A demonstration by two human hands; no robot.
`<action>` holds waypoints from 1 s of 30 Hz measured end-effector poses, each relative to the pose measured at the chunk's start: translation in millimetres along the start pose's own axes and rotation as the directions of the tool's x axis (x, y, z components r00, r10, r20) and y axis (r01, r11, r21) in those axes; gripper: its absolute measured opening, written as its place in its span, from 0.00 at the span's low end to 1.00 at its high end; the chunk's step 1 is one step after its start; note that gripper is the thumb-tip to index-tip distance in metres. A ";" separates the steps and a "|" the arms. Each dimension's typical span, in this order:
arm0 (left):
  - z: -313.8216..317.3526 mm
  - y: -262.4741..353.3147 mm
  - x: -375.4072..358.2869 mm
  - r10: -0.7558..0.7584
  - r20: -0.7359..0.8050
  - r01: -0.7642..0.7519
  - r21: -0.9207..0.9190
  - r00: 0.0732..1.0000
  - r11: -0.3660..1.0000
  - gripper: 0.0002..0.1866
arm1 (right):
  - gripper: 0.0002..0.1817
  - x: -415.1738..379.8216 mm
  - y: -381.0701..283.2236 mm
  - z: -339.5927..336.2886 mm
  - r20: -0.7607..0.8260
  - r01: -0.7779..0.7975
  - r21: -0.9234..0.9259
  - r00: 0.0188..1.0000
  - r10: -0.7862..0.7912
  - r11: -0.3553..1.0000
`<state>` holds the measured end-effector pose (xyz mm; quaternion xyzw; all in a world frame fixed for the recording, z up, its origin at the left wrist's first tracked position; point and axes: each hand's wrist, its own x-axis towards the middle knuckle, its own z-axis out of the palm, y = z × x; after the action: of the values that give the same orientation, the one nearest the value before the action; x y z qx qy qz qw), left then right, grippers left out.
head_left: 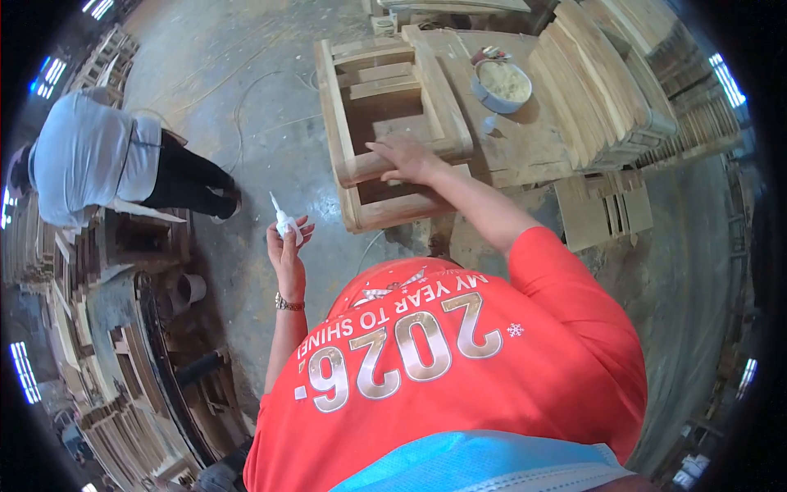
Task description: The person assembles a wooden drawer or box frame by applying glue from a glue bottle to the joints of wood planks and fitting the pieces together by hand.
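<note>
My left hand is closed around a small white bottle with a long thin nozzle pointing up, held over the floor left of the wooden pieces. My right hand rests on the near end of a wooden frame, its fingers apart and no object seen in them. This frame has rounded corners and an open middle with crosspieces. Beneath it lies another wooden frame, whose near edge sticks out toward me.
A round tub of pale material stands on a board to the right, beside stacked curved wooden panels. Another person bends over at the left. Wooden parts and a bucket are at lower left.
</note>
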<state>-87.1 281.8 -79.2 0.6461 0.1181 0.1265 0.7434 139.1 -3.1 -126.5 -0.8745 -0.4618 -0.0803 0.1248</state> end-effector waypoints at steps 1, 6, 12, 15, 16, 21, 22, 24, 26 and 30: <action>0.2 1.3 0.4 0.000 0.010 0.000 -0.001 1.000 1.000 0.19 | 0.47 -17.2 13.5 -15.1 0.077 -0.079 -0.015 0.994 0.080 0.997; -1.9 -4.9 0.7 -0.042 -0.039 0.042 -0.006 0.998 0.999 0.18 | 0.48 -66.6 70.6 -29.2 0.167 -0.146 -0.003 0.975 0.145 0.989; 31.1 -6.3 17.4 -0.056 -0.001 0.056 0.001 0.998 0.998 0.18 | 0.51 -12.8 37.7 -3.4 0.170 -0.177 0.039 0.971 0.168 0.983; 53.4 -0.7 26.4 -0.014 0.059 0.014 0.002 0.998 1.000 0.19 | 0.52 -4.9 37.4 -4.0 0.152 -0.113 0.163 0.984 0.088 0.980; 61.1 2.0 29.7 0.015 0.083 -0.014 -0.012 0.996 1.000 0.19 | 0.54 -10.0 41.0 -9.5 0.156 -0.024 0.117 0.988 0.005 0.993; 78.9 8.9 25.4 0.020 0.020 -0.020 -0.003 1.000 1.000 0.19 | 0.41 -41.9 86.2 -62.8 -0.013 0.078 0.148 0.997 -0.077 0.986; 79.9 7.3 22.1 0.007 -0.011 -0.007 0.006 1.000 1.000 0.19 | 0.33 -44.7 109.5 -73.5 -0.103 0.064 0.196 0.994 -0.045 0.979; 77.7 4.1 17.3 -0.015 -0.054 0.014 -0.004 0.998 1.000 0.18 | 0.19 -50.5 167.2 -89.0 -0.287 -0.154 0.369 0.919 0.269 0.917; 77.1 4.9 10.3 -0.043 -0.094 0.043 0.004 0.995 0.999 0.18 | 0.15 -70.5 258.2 -82.0 -0.250 -0.575 0.255 0.738 0.627 0.777; 85.0 8.4 5.6 -0.060 -0.175 0.066 0.031 0.983 0.997 0.19 | 0.22 -104.2 363.5 -74.9 0.084 -0.964 -0.124 0.225 0.971 0.234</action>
<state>-53.3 205.7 -59.3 0.6419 0.2052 0.1566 0.7220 379.6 -304.2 -133.9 -0.9782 0.1724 0.0667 0.0942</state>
